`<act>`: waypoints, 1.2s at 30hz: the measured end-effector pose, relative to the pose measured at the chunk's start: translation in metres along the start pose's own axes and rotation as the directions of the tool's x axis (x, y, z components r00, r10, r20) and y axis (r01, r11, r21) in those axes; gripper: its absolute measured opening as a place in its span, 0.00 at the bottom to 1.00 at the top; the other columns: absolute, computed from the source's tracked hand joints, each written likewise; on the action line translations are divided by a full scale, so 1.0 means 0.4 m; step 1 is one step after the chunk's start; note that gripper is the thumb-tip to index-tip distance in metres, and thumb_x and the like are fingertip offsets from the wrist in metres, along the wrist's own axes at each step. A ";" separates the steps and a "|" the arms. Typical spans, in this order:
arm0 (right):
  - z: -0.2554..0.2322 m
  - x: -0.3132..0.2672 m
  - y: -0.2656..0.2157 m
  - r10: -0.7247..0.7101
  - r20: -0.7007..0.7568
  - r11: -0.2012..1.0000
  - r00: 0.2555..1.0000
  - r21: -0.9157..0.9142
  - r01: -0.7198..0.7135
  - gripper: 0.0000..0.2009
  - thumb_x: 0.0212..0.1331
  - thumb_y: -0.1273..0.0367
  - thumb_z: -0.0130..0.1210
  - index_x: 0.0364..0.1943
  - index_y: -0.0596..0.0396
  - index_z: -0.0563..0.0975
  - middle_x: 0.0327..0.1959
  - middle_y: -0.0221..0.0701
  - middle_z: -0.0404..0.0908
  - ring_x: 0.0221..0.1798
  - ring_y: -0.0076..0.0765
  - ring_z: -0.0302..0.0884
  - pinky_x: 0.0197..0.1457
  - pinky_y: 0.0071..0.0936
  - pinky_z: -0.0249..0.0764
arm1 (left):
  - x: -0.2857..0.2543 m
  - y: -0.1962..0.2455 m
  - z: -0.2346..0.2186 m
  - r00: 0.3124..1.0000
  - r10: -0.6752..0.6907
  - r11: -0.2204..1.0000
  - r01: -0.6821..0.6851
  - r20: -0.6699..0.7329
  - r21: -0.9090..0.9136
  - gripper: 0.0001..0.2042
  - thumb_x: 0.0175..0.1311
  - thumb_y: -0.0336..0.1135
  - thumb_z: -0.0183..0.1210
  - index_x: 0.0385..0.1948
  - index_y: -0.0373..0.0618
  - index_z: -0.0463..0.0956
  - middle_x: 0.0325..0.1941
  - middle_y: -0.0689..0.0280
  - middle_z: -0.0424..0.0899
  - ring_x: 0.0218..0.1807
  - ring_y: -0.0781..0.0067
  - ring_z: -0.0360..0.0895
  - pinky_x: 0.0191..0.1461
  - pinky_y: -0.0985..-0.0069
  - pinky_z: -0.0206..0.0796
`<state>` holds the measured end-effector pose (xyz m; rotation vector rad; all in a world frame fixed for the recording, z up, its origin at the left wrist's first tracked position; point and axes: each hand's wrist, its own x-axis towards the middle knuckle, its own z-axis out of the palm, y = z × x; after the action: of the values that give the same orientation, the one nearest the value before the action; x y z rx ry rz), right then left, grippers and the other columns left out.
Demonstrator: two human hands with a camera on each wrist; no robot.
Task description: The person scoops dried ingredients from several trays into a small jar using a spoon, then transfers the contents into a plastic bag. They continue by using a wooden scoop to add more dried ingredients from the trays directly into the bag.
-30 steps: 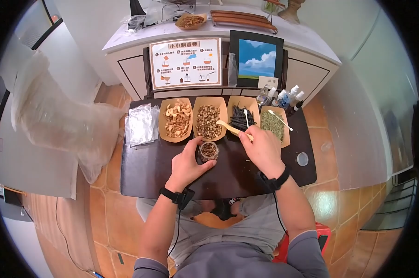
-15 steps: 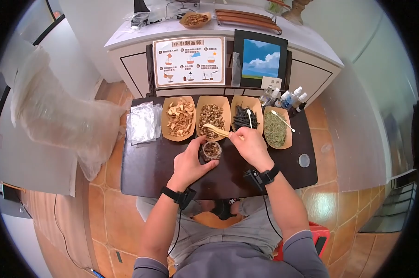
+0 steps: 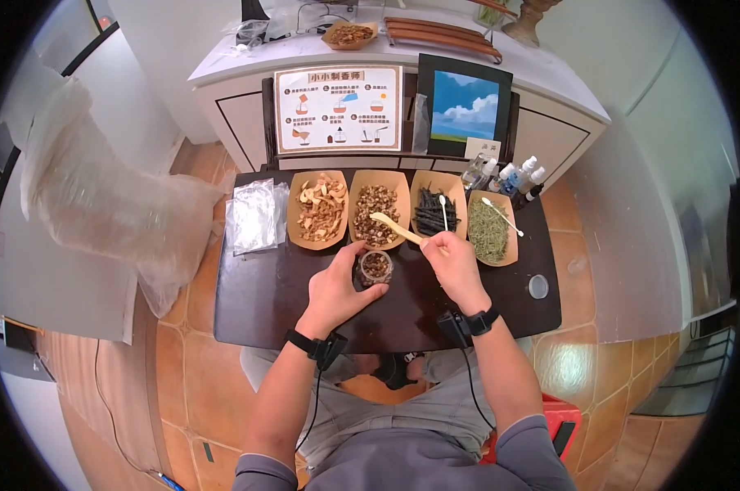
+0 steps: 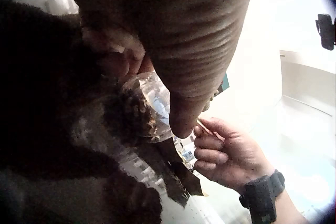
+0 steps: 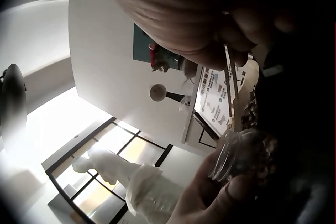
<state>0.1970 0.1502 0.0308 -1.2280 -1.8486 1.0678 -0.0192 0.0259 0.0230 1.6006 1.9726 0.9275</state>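
Observation:
My left hand [image 3: 335, 286] curls round a small clear jar [image 3: 375, 268] on the dark table, thumb at the near side and fingers at the far side. Brown dried pieces partly fill the jar, whose open mouth shows in the right wrist view [image 5: 224, 155]. Pinched in my right hand [image 3: 456, 268] is a pair of pale wooden tweezers [image 3: 398, 228]. Their two slim arms show in the right wrist view, and the bent tip is over the paper tray of brown dried pieces [image 3: 376, 204], just beyond the jar.
Beside that tray are trays of pale dried slices [image 3: 321, 210], dark sticks [image 3: 437, 214] and green dried herb [image 3: 488, 232], with cotton swabs on the last two. Silvery packets [image 3: 254, 217] lie left. Small bottles [image 3: 524, 176] stand back right; a clear round lid [image 3: 537, 286] lies nearer.
My right hand has moved left with the tweezers, bringing their tip from the tray's right edge across it, then slightly back right. My left hand stays on the jar.

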 end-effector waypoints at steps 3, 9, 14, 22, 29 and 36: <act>-0.033 -0.026 -0.020 0.090 0.049 0.994 0.995 0.058 -0.093 0.13 0.73 0.65 0.65 0.38 0.64 0.83 0.27 0.32 0.84 0.32 0.24 0.79 0.39 0.30 0.76 | 0.000 0.000 0.002 1.000 0.004 1.000 -0.004 -0.001 0.000 0.42 0.54 0.51 0.81 0.71 0.49 0.71 0.63 0.61 0.87 0.63 0.55 0.85 0.63 0.62 0.78; -0.071 -0.098 -0.038 -0.046 0.027 0.998 0.999 0.050 0.045 0.11 0.73 0.66 0.65 0.41 0.63 0.83 0.27 0.30 0.84 0.33 0.22 0.79 0.40 0.28 0.77 | 0.001 -0.001 0.003 1.000 -0.008 1.000 0.008 0.004 0.001 0.42 0.54 0.52 0.81 0.71 0.50 0.71 0.63 0.61 0.87 0.63 0.55 0.85 0.63 0.62 0.78; -0.080 -0.160 -0.086 -0.070 0.072 0.992 0.995 -0.100 0.077 0.09 0.71 0.66 0.66 0.40 0.58 0.83 0.29 0.34 0.87 0.30 0.33 0.85 0.37 0.31 0.79 | 0.001 0.001 0.003 1.000 0.012 1.000 -0.012 0.002 0.027 0.42 0.56 0.52 0.79 0.71 0.49 0.70 0.64 0.61 0.86 0.61 0.53 0.87 0.61 0.60 0.78; -0.087 -0.178 -0.102 -0.295 0.092 0.886 0.951 -0.348 0.308 0.07 0.67 0.66 0.68 0.41 0.50 0.82 0.31 0.34 0.85 0.30 0.45 0.85 0.32 0.39 0.77 | 0.001 0.006 0.000 1.000 0.008 1.000 -0.009 0.006 0.019 0.42 0.55 0.51 0.80 0.71 0.49 0.70 0.64 0.61 0.87 0.61 0.54 0.87 0.61 0.61 0.78; -0.077 -0.175 -0.086 -0.275 0.100 0.895 0.956 -0.337 0.293 0.08 0.67 0.65 0.69 0.41 0.51 0.82 0.31 0.33 0.86 0.29 0.44 0.84 0.32 0.38 0.77 | 0.000 0.004 0.001 1.000 0.014 1.000 -0.014 -0.009 0.018 0.41 0.55 0.50 0.80 0.71 0.51 0.71 0.62 0.62 0.87 0.61 0.55 0.87 0.60 0.62 0.79; -0.084 -0.163 -0.083 -0.217 0.100 0.936 0.971 -0.260 0.236 0.08 0.69 0.64 0.68 0.42 0.51 0.83 0.32 0.34 0.86 0.31 0.44 0.85 0.34 0.37 0.78 | 0.001 0.007 0.002 1.000 0.030 0.999 -0.029 -0.005 0.021 0.41 0.54 0.50 0.80 0.70 0.51 0.72 0.62 0.62 0.87 0.60 0.56 0.87 0.59 0.62 0.79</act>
<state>0.2348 0.0908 0.0696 -1.1017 -2.1853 0.7586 -0.0170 0.0269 0.0245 1.6444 1.9733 0.9264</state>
